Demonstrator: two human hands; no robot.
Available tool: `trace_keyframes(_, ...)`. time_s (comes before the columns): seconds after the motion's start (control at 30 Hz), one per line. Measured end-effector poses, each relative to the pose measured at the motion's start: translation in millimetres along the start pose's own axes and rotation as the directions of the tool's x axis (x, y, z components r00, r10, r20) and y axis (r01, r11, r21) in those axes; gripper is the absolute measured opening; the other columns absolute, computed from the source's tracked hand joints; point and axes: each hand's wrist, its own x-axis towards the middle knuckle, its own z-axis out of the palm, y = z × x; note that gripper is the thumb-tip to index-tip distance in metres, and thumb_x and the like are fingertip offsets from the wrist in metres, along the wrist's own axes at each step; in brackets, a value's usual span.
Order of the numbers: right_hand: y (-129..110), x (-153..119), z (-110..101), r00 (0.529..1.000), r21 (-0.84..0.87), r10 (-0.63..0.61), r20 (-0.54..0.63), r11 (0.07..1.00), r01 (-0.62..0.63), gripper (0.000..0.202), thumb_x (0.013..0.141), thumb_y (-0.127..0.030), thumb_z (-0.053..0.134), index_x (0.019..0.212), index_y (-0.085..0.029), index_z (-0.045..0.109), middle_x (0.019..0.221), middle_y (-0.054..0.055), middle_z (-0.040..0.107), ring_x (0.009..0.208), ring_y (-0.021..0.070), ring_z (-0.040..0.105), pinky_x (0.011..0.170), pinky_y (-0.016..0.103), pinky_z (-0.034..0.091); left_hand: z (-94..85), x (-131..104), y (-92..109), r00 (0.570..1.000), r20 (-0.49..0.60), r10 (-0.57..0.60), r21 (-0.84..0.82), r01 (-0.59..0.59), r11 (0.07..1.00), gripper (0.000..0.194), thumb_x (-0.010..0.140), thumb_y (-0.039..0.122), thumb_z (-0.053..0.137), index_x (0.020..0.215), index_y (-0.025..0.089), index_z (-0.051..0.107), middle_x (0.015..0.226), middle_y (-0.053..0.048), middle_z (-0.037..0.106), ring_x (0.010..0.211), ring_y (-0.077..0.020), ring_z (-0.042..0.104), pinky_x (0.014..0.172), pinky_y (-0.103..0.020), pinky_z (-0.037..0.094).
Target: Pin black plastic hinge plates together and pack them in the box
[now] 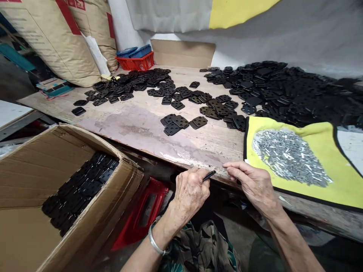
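My left hand [193,189], with a silver bangle at the wrist, is closed around a small black plate [209,175] seen edge-on at the bench's front edge. Just to its right, my right hand [252,185] has its thumb and index finger pinched together; whatever is between them is too small to make out. Small shiny metal pins [292,156] lie heaped on a yellow cloth [344,181] to the right of my right hand. Black plates with holes [174,124] lie in a small group beyond my hands.
A large pile of black plates [269,88] covers the bench's back right, a smaller one [136,83] its back left. An open cardboard box [124,189] with stacked plates stands at the left, beside a red plastic stool [141,215]. Behind are a red basket [136,62] and paper sacks [53,41].
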Motion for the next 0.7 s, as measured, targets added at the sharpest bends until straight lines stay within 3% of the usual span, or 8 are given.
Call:
trace_keyframes(0.17, -7, 1, 3, 0.982, -0.037, -0.114, 0.152, 0.992, 0.120, 0.020, 0.078, -0.030, 0.058, 0.086, -0.022, 0.075, 0.083, 0.004, 0.069, 0.074, 0.0180, 0.063, 0.066, 0.028, 0.049, 4.6, -1, -1, 1.000, -0.012, 0.011, 0.108, -0.009, 0.994, 0.025, 0.080, 0.015, 0.052, 0.091, 0.026, 0.072, 0.083, -0.003, 0.070, 0.077, -0.0181, 0.064, 0.064, -0.026, 0.039)
trace_keyframes(0.33, -14, 6, 14, 0.989, 0.005, 0.014, 0.145, 1.000, -0.015, 0.021, 0.072, -0.033, 0.064, 0.087, -0.018, 0.065, 0.068, 0.001, 0.066, 0.062, 0.0163, 0.062, 0.059, 0.027, 0.050, 1.6, -3, -1, 1.000, -0.007, 0.005, 0.160, -0.004, 0.987, 0.023, 0.081, 0.014, 0.051, 0.087, 0.025, 0.071, 0.082, -0.003, 0.070, 0.075, -0.0180, 0.064, 0.061, -0.026, 0.037)
trace_keyframes(0.47, -15, 8, 20, 0.984, -0.031, 0.013, 0.178, 0.999, -0.007, 0.021, 0.072, -0.032, 0.061, 0.088, -0.018, 0.059, 0.065, 0.001, 0.064, 0.058, 0.0149, 0.059, 0.055, 0.026, 0.047, -2.7, -5, -2, 1.000, -0.004, 0.011, 0.184, -0.010, 0.983, 0.024, 0.081, 0.012, 0.052, 0.090, 0.025, 0.070, 0.084, -0.003, 0.070, 0.081, -0.0195, 0.065, 0.063, -0.027, 0.038)
trace_keyframes(0.6, -13, 7, 20, 0.976, -0.177, -0.087, 0.198, 0.976, 0.123, 0.013, 0.078, -0.026, 0.055, 0.090, -0.020, 0.055, 0.068, 0.000, 0.063, 0.060, 0.0145, 0.059, 0.056, 0.025, 0.046, -7.1, -7, -1, 1.000, 0.028, -0.009, 0.198, 0.004, 0.980, 0.025, 0.082, 0.013, 0.051, 0.095, 0.025, 0.069, 0.090, -0.004, 0.070, 0.086, -0.0205, 0.065, 0.067, -0.027, 0.040)
trace_keyframes(0.7, -18, 6, 21, 0.923, -0.360, -0.257, 0.288, 0.864, 0.353, 0.013, 0.082, -0.016, 0.048, 0.094, -0.021, 0.051, 0.069, -0.001, 0.060, 0.059, 0.0141, 0.057, 0.056, 0.025, 0.043, -6.9, -8, 1, 0.998, 0.052, -0.027, 0.259, 0.013, 0.966, 0.022, 0.083, 0.016, 0.051, 0.095, 0.023, 0.068, 0.092, -0.005, 0.070, 0.087, -0.0227, 0.064, 0.066, -0.029, 0.041)
